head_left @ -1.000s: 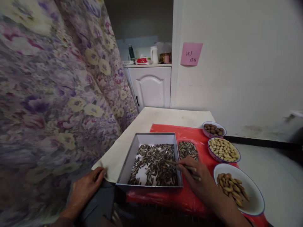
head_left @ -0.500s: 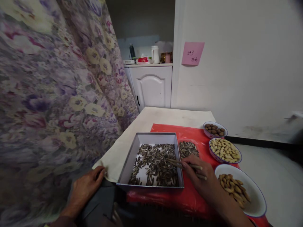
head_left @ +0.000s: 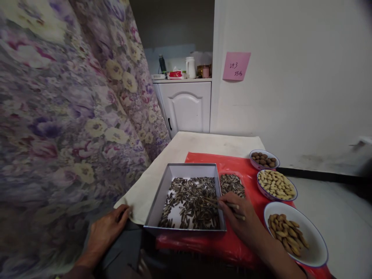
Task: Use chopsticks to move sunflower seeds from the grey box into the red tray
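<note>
My right hand (head_left: 240,217) is closed around a pair of wooden chopsticks (head_left: 236,206) at the right wall of a shallow box (head_left: 157,193). Their tips reach down among striped sunflower seeds (head_left: 197,190) spread over the box's white floor; whether a seed is between them cannot be made out. Just right of the box lies a tray-like patch of more sunflower seeds (head_left: 231,184), partly covered by my right hand. My left hand (head_left: 106,232) rests with curled fingers at the corner of the cream tablecloth (head_left: 135,197); what its fingertips hold, if anything, is hidden.
Along the right edge stand a bowl of round brown nuts (head_left: 252,158), a bowl of peanuts (head_left: 259,189) and a larger bowl (head_left: 316,236) of long brown nuts. Red plastic sheeting (head_left: 200,158) lies under them. A floral curtain (head_left: 87,116) hangs at the left; a white cabinet (head_left: 188,110) stands behind.
My right hand and the chopsticks have moved slightly left, with the tips further in over the seeds. My left hand stays where it was.
</note>
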A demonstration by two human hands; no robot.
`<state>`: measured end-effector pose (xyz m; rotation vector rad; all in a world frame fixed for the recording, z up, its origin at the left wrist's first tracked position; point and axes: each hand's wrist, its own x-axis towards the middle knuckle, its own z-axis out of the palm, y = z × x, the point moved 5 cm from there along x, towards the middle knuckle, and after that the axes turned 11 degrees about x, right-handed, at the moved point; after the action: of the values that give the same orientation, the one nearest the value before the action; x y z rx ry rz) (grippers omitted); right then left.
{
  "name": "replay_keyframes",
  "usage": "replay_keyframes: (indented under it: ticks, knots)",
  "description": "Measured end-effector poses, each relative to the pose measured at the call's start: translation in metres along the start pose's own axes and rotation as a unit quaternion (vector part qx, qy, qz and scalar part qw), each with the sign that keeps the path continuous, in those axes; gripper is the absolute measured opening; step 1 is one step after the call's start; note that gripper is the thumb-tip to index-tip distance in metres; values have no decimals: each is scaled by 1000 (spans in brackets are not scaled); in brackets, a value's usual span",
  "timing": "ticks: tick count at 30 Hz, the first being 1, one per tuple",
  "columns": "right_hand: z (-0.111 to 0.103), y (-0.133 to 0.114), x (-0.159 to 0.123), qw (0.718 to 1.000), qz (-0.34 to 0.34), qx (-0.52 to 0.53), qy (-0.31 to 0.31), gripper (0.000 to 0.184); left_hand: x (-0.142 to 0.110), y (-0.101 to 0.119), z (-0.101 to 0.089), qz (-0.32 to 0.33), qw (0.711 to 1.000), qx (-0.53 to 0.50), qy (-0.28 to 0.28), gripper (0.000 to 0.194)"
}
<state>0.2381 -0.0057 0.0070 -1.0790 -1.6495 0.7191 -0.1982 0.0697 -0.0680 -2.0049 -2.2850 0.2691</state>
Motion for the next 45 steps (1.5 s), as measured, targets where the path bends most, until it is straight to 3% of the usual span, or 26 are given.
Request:
replay_keyframes:
  ticks: [11, 22, 32, 39, 45]
  knots:
    - [-18, -16, 1, 999, 15, 13, 28, 23, 3, -3, 5, 7, 1000, 0, 18, 38]
    - [7, 3, 1, 1000, 12, 18, -5, 23, 0, 0, 2, 8, 1000, -3, 16, 38]
    - [-6, -6, 2, 1000, 21, 16, 11, 24, 2, -3, 4, 0, 1000, -10, 22, 40]
    - [-43, -29, -4, 998, 33, 19, 54, 24, 1, -1, 3, 2, 1000, -14, 20, 39]
    - [-100, -37, -20, 982, 40, -33, 183, 17, 0, 0, 1, 4, 1000, -16, 21, 39]
